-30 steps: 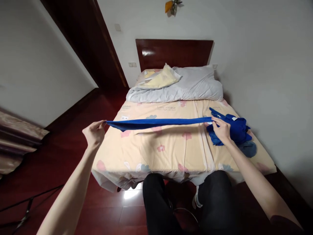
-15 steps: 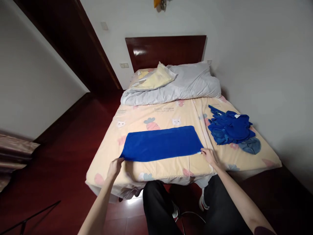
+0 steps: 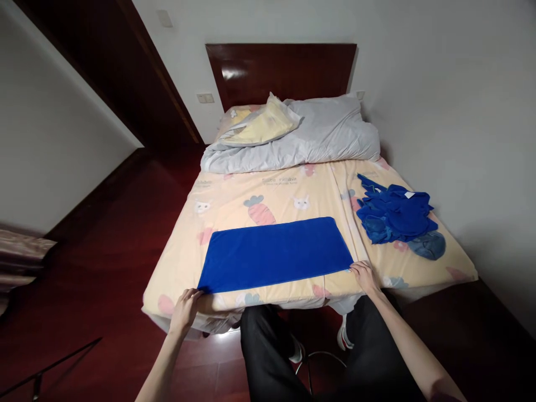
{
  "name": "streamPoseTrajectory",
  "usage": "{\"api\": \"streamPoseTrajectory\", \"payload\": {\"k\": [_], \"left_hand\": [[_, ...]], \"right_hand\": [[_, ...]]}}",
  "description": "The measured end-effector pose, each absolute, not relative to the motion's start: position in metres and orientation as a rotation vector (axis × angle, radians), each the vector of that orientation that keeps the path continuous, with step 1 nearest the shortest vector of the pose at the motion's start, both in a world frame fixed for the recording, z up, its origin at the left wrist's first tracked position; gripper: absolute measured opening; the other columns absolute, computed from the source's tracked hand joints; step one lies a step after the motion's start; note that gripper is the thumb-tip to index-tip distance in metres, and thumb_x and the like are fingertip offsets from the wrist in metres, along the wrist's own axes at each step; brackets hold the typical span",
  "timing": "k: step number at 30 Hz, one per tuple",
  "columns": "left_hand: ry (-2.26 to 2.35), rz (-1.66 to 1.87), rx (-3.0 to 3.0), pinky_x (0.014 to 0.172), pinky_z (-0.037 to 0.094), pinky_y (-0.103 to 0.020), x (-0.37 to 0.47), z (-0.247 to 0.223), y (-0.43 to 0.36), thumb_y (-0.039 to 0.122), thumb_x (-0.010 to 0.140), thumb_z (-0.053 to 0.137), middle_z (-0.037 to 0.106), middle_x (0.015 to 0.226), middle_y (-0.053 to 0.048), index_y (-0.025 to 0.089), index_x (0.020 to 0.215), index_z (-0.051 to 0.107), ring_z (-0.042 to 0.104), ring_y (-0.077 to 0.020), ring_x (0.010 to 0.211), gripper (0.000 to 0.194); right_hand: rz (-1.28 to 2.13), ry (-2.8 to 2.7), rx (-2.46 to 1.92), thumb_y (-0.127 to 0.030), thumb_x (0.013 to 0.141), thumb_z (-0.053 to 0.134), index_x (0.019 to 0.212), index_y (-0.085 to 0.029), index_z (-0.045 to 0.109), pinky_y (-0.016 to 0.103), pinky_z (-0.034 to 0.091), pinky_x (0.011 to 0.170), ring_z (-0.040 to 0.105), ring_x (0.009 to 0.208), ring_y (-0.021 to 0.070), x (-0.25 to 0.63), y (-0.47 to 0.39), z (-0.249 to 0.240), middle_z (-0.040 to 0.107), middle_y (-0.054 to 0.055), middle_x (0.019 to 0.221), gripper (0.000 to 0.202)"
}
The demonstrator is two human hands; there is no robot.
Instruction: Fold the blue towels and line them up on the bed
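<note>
A blue towel [image 3: 276, 254] lies spread as a long rectangle across the front part of the bed. Its near left corner is pinched in my left hand [image 3: 185, 309], close to the bed's front edge. At the near right corner, where a small white tag shows, my right hand [image 3: 365, 276] has its fingers closed on the cloth. The towel looks flat, with its near edge drawn straight between both hands. To the right sits a rumpled heap of blue cloths [image 3: 397, 212], touched by neither hand.
The bed [image 3: 176, 245] has a cream sheet printed with carrots and rabbits. A grey quilt [image 3: 330, 128] and a pale yellow cloth [image 3: 272, 123] lie by the dark wooden headboard [image 3: 285, 72]. My legs are at the bed's front edge. A thin black rod [image 3: 54, 365] is at lower left.
Both hands have drawn the towel's near corners toward me and slightly outward. Its near edge is now straighter and its surface smoother. The camera view has tilted slightly downward.
</note>
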State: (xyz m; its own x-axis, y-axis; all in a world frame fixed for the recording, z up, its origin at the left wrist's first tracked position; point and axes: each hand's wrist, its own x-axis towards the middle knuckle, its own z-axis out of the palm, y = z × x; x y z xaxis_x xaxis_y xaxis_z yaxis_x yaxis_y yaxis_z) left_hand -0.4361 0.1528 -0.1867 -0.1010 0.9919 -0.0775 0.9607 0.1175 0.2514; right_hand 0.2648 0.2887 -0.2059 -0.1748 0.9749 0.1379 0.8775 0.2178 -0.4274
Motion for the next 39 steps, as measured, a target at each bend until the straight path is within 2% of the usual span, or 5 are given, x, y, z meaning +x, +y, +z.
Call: {"api": "streamPoseTrajectory", "payload": {"k": [8,11,16,23,39], "left_hand": [[2.242,0.142,2.055,0.099,0.054,-0.046,-0.392,-0.151,0.205,0.019,0.088,0.045,0.07,0.128,-0.014,0.023,0.12,0.073,0.064,-0.0329,0.12,0.044],[2.245,0.541,2.158,0.119,0.04,-0.05,-0.341,-0.133,0.255,0.026,0.097,0.041,0.054,0.153,-0.017,0.015,0.145,0.058,0.046,-0.0327,0.145,0.052],[2.059,0.689,2.197,0.127,0.027,-0.053,-0.253,-0.164,0.302,0.027,0.101,0.038,0.033,0.168,-0.014,0.015,0.16,0.039,0.024,-0.0303,0.158,0.06],[2.087,0.59,2.03,0.129,0.019,-0.054,-0.223,-0.246,0.281,0.026,0.102,0.031,0.035,0.167,-0.012,0.017,0.161,0.039,0.024,-0.0274,0.158,0.06],[2.115,0.643,2.037,0.129,0.021,-0.051,-0.224,-0.24,0.282,0.024,0.101,0.034,0.034,0.167,-0.008,0.021,0.163,0.035,0.025,-0.0246,0.158,0.062]], "right_hand": [[0.323,-2.3,-2.043,-0.003,0.083,0.054,0.108,-0.019,0.08,0.052,0.047,0.108,0.064,0.121,0.0357,0.175,0.311,-0.15,0.075,0.02,0.116,0.039],[0.392,-2.227,-1.696,-0.014,0.095,0.048,0.144,-0.017,0.061,0.06,0.037,0.116,0.043,0.146,0.0401,0.072,0.338,-0.127,0.047,0.018,0.159,0.05],[0.637,-2.291,-1.351,-0.024,0.1,0.046,0.161,-0.018,0.038,0.057,0.022,0.128,0.02,0.16,0.0319,-0.071,0.342,-0.154,0.022,0.01,0.172,0.062],[0.734,-2.391,-1.436,-0.032,0.107,0.038,0.163,-0.021,0.033,0.058,0.011,0.13,0.013,0.161,0.0264,-0.095,0.312,-0.217,0.027,0.007,0.17,0.058],[0.712,-2.379,-1.263,-0.032,0.108,0.035,0.161,-0.015,0.036,0.047,0.014,0.132,0.023,0.159,0.0206,-0.045,0.331,-0.223,0.03,0.008,0.169,0.057]]}}
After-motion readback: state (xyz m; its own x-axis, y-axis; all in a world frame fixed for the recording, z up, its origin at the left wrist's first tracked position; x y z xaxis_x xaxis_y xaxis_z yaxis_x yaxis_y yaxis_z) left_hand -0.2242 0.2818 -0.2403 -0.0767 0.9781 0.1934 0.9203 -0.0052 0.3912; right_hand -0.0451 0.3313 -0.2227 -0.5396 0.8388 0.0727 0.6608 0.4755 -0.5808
